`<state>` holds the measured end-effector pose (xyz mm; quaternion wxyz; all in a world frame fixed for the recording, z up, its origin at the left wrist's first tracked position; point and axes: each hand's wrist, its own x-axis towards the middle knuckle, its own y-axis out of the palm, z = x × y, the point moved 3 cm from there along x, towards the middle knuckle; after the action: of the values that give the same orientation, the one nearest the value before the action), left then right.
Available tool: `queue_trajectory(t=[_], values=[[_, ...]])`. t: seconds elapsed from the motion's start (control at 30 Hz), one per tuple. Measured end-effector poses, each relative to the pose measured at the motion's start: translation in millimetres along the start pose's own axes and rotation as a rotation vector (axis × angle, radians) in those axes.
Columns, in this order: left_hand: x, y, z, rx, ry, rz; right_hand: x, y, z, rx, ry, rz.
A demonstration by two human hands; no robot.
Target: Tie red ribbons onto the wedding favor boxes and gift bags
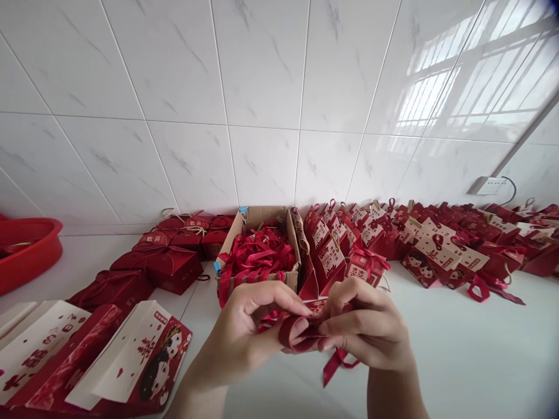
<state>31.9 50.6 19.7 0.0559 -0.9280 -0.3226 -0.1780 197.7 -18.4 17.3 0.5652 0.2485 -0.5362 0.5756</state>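
In front of the cardboard box, my left hand and my right hand meet over a small red gift box. Fingers of both hands pinch its upper edges, where a curved, open fold faces me. My fingers cover most of this box, so its full shape is hidden. A red ribbon dangles below my right hand, its end near the white tabletop. Just beyond, a cardboard box holds a tangled heap of red ribbons.
Flat-topped red boxes sit left of the cardboard box. Larger red-and-white cartons lie at front left, below a red basin. Many upright gift boxes line the tiled wall rightward. A power strip is on the wall.
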Motion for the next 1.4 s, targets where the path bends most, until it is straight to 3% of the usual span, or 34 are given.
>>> queue_trajectory(t=[0.23,0.63,0.97,1.1,1.27,1.4], values=[[-0.7,-0.4,-3.7,0.104,0.05,-0.013,-7.1,-0.8,-3.6,-0.039,0.016,-0.01],[-2.8,9.7,5.0,-0.016,0.053,-0.054,-8.9,-3.2,-2.0,-0.052,0.004,-0.032],[-2.1,3.6,-9.0,0.197,0.132,0.109,-2.3,-1.7,-2.1,-0.07,-0.073,-0.013],[-1.7,5.5,-9.3,0.173,0.129,0.091,-3.4,-2.2,-3.3,-0.096,-0.064,-0.052],[-1.7,8.4,-10.0,0.296,0.186,0.026,-4.4,-2.2,-3.2,-0.13,-0.086,-0.054],[-2.1,9.4,-9.0,0.315,0.153,0.058,-2.8,-1.3,-2.4,-0.123,-0.083,-0.066]])
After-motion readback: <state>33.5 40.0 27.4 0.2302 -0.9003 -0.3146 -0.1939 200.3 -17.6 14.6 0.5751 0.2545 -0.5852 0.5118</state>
